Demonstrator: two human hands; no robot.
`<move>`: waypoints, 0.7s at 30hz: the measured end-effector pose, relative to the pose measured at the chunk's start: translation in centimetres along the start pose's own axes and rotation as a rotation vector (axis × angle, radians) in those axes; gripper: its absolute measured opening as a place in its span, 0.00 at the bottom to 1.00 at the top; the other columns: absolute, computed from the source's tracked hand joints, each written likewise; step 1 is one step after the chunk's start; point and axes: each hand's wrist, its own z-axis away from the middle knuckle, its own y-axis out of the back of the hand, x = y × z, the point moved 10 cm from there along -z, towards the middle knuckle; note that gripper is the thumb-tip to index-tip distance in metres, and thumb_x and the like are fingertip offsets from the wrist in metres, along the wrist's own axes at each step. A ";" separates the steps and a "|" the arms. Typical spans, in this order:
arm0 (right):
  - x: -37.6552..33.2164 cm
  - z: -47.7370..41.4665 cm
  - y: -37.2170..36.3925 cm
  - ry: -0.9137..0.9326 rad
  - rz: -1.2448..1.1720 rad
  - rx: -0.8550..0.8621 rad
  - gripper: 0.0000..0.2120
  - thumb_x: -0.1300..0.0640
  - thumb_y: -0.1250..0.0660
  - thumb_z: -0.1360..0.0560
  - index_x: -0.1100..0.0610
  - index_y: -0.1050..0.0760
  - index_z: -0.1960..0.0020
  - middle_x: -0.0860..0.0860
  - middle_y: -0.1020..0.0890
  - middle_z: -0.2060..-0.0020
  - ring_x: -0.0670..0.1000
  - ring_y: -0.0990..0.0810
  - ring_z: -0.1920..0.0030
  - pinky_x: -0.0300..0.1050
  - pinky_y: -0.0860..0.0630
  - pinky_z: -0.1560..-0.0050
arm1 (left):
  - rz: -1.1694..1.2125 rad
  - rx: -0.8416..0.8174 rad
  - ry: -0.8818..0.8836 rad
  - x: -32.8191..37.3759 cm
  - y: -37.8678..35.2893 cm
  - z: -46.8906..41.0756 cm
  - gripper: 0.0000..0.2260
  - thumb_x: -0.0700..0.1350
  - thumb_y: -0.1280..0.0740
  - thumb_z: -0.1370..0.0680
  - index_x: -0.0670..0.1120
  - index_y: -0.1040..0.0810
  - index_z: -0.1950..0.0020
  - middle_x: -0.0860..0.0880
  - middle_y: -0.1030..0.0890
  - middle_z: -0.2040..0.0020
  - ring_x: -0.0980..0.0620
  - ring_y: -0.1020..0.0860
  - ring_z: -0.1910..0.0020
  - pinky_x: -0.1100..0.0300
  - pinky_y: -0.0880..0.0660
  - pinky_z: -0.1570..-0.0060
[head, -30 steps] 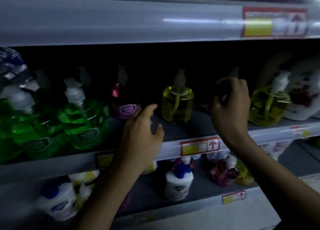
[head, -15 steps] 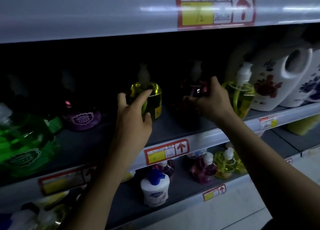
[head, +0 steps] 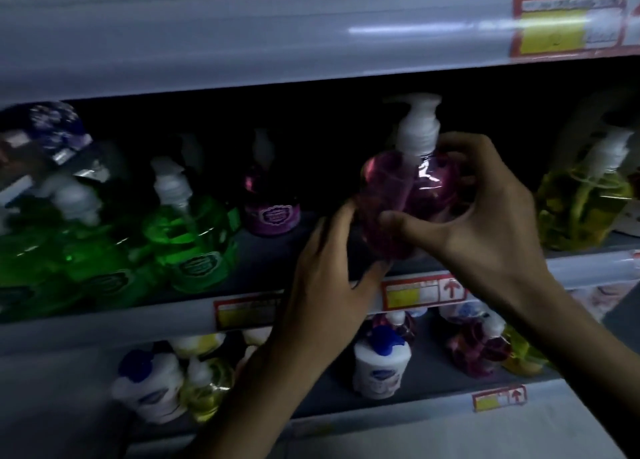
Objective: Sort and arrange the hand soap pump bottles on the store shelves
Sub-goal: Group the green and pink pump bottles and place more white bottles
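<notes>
A pink soap bottle (head: 398, 188) with a white pump is lifted above the front of the middle shelf (head: 588, 268). My right hand (head: 485, 223) grips its body from the right, thumb across the front. My left hand (head: 332, 268) touches the bottle's lower left side; its fingers are hidden behind the bottle. Further left on the same shelf stand another pink bottle (head: 272, 202) at the back and several green bottles (head: 194, 237). A yellow bottle (head: 581, 202) stands to the right.
The shelf above (head: 277, 39) overhangs closely, with a red and yellow price tag (head: 568, 22). The lower shelf holds white bottles with blue caps (head: 381, 365), yellow ones (head: 204, 386) and dark pink ones (head: 474, 347). A patterned pouch (head: 55, 129) stands at the far left.
My right hand has pulled the pink bottle out from the back of the shelf and lifted it forward. My left hand has left the yellow bottle and come to the pink one. The view swung left.
</notes>
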 end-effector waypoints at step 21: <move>-3.3 1.5 -15.8 -0.006 -0.136 -0.363 0.32 0.40 0.25 0.35 0.45 0.33 0.35 0.46 0.23 0.44 0.43 0.23 0.47 0.35 0.25 0.49 | -0.312 0.211 0.235 -5.4 9.1 3.3 0.29 0.36 0.37 0.24 0.46 0.40 0.24 0.48 0.30 0.31 0.50 0.26 0.37 0.56 0.23 0.43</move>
